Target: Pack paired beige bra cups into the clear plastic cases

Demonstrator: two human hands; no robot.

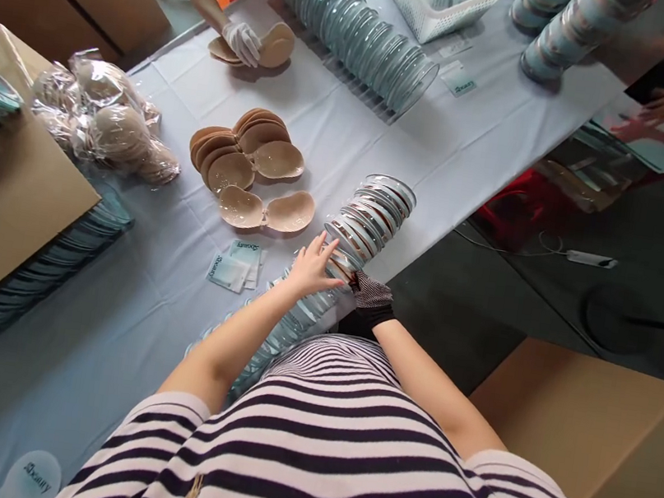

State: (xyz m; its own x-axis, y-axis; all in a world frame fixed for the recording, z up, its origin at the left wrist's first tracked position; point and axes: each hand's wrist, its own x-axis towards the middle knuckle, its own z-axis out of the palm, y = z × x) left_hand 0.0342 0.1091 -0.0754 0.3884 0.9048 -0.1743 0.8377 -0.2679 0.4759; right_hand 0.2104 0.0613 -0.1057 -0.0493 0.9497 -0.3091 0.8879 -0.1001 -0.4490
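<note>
Across white cloth (450, 125), one silver stack (373, 215) lies at one o'clock from my spread-fingered left hand (315, 266), one teal stack (268, 343) at seven; right hand's (372, 291) grip I can't tell.

Packs (383, 207): round, clear-rimmed, brown showing between; I see them stacked closely on edge in a slanting row beside the border of the table (461, 135).
Shells (296, 323): clear, bluish, ribbed row; I see it extending from the packs, partly hidden.
</note>
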